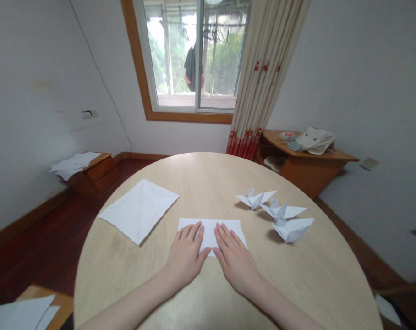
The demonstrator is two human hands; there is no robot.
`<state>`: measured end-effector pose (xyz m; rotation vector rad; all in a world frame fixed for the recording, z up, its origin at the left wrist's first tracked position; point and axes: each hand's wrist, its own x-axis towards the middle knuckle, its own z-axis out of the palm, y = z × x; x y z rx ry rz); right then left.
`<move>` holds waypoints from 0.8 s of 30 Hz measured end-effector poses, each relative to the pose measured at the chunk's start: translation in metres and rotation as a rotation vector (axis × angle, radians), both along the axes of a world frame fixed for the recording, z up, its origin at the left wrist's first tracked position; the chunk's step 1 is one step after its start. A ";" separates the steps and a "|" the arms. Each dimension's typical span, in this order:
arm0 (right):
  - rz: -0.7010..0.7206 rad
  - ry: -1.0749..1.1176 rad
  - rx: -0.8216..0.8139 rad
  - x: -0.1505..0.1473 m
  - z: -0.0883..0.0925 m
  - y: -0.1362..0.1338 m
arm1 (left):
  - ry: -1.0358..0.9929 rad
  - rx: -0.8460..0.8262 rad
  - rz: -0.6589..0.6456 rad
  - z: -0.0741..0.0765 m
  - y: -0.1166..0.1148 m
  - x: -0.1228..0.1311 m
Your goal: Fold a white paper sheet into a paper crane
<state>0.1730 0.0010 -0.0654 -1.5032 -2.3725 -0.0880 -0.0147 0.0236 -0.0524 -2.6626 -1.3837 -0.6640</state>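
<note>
A white sheet of paper (209, 229), wider than it is deep and apparently folded, lies flat on the round table (208, 178) in front of me. My left hand (187, 252) rests flat on its left half, fingers stretched out. On the right half lies my right hand (234, 256), also flat with its fingers extended. Both thumbs point toward each other near the paper's front edge. Part of the sheet is hidden under my palms and fingers.
Left of my hands lies larger white paper (141, 211). On the right stand three folded paper cranes: a back one (256, 200), a middle one (290, 211) and a front one (293, 230). A wooden cabinet (304, 169) stands beyond the table.
</note>
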 end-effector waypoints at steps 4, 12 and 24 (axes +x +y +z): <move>-0.009 -0.010 -0.040 0.004 -0.001 0.002 | -0.015 -0.028 -0.029 0.000 0.006 -0.004; 0.051 -0.025 -0.137 0.018 0.008 0.007 | 0.073 -0.120 -0.179 0.001 0.020 -0.016; 0.099 -0.007 -0.344 0.024 0.035 0.010 | 0.076 -0.293 -0.252 0.019 0.031 -0.029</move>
